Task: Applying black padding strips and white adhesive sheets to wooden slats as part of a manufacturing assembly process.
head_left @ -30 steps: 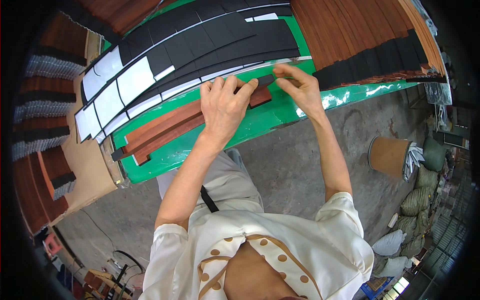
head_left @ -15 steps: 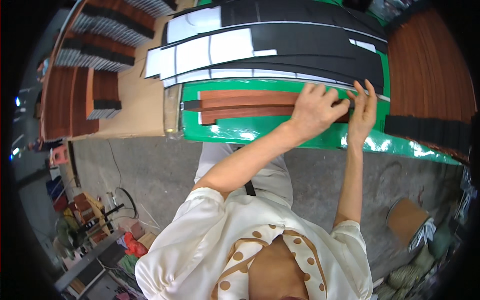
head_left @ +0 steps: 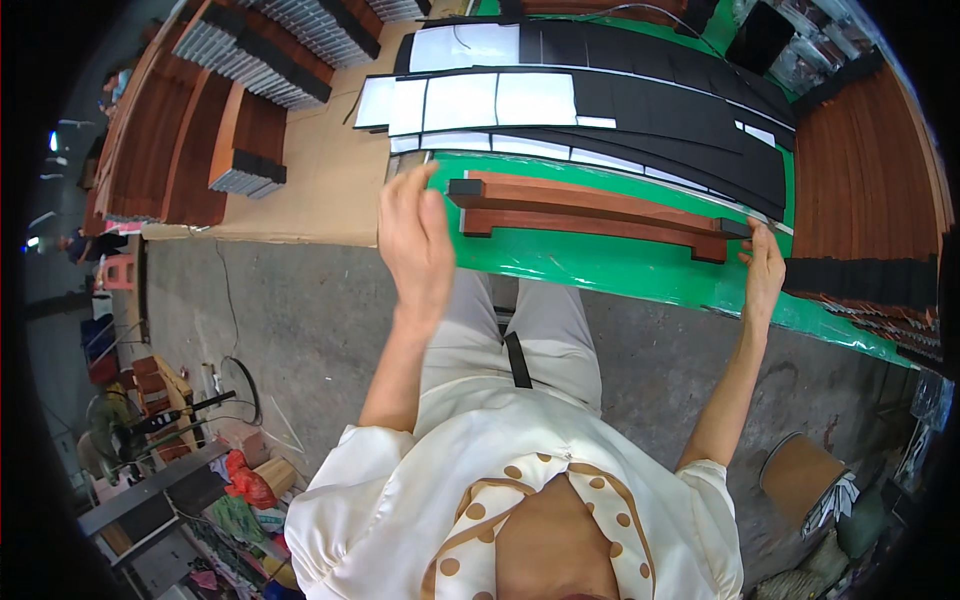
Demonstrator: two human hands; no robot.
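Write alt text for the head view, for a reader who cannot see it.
Seen from above, a person stands at a green table, left hand open near one end of two long reddish-brown wooden strips, right hand at the other end. Black and white sheets lie beyond.

This is a workshop for making wooden parts. A green-topped bench [head_left: 640, 275] fills twelve o'clock, with stacks of reddish wooden strips [head_left: 870, 170] at two and more strips [head_left: 170, 130] at ten. A bare concrete floor [head_left: 280, 330] lies below, and tools and scrap clutter [head_left: 170, 470] sit at eight.
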